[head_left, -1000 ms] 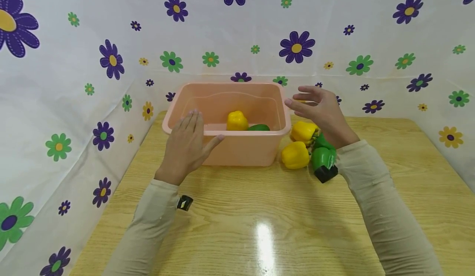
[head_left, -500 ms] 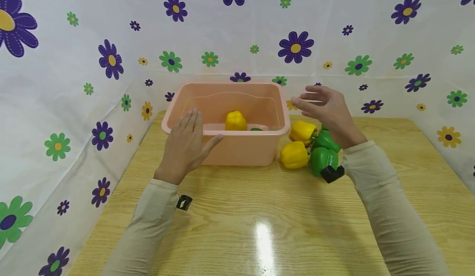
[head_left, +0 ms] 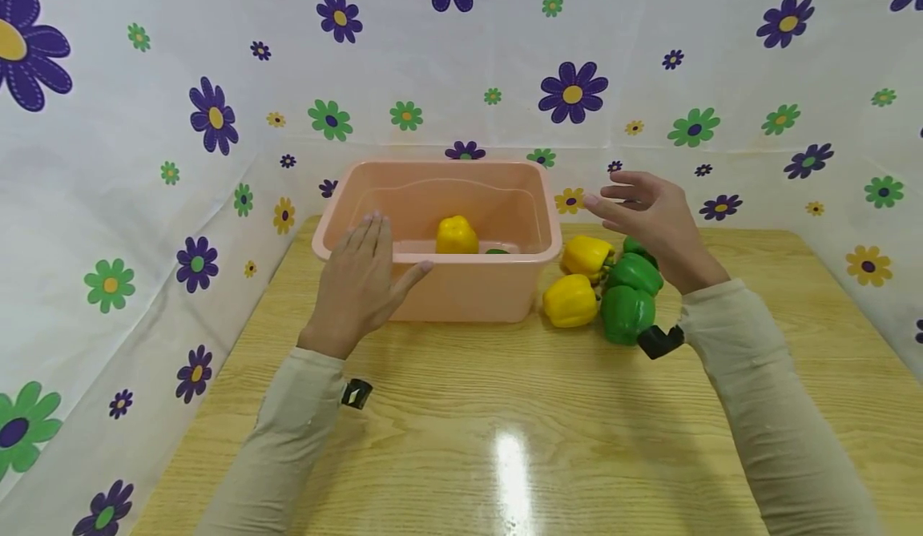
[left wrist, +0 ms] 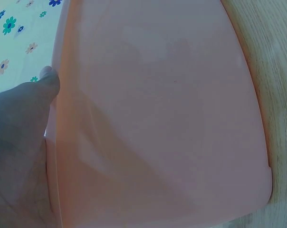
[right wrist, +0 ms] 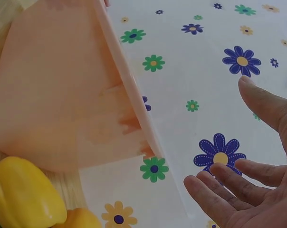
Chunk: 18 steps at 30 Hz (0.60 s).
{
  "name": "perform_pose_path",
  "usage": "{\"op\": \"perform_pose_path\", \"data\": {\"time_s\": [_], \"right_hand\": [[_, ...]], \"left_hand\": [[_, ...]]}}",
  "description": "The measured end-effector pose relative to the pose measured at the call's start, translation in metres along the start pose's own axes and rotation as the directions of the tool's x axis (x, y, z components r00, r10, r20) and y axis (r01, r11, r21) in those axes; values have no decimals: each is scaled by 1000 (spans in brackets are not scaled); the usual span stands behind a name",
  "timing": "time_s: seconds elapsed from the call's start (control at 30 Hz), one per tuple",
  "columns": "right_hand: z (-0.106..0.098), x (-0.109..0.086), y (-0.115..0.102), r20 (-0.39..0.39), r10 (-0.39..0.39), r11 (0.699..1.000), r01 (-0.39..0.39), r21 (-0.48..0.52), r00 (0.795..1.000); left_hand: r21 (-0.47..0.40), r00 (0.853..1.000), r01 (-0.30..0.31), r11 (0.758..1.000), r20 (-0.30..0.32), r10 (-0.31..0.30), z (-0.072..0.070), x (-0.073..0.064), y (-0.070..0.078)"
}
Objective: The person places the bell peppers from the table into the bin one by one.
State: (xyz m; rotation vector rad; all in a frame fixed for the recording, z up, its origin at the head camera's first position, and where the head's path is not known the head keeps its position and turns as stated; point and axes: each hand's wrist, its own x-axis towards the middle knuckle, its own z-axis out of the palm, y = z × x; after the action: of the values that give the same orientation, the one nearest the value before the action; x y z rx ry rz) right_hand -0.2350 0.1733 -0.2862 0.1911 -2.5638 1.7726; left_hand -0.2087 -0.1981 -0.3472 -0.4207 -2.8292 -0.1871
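Work is going on in a screened-off, booth-like corner: creased white sheeting (head_left: 433, 55) printed with purple, green and yellow flowers is enclosing a glossy, light-brown wood-grain desk (head_left: 433, 432) on three sides, and it is hiding whether a home, workshop or lab is lying beyond.

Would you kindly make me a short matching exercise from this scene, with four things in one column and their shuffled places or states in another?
Things
1. Left hand
2. Right hand
3. Tub
4. Nearest green pepper

Places or states
A. Pink, with a yellow pepper inside
B. On the table, to the right of the container
C. At the container's front rim
D. Raised in the air, holding nothing

Right pairs: 1-C, 2-D, 3-A, 4-B
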Motion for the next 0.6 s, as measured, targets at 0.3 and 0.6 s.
{"op": "perform_pose_path", "data": {"time_s": [0.3, 0.6], "right_hand": [[-13, -5, 12, -20, 41, 996, -42, -77, 999], [-24, -10, 22, -9, 67, 994, -68, -90, 998]], "left_hand": [[-4, 1000, 1, 1000, 6, -1, 1, 1, 0], [-6, 1000, 6, 1000, 15, -6, 1, 1, 0]]}}
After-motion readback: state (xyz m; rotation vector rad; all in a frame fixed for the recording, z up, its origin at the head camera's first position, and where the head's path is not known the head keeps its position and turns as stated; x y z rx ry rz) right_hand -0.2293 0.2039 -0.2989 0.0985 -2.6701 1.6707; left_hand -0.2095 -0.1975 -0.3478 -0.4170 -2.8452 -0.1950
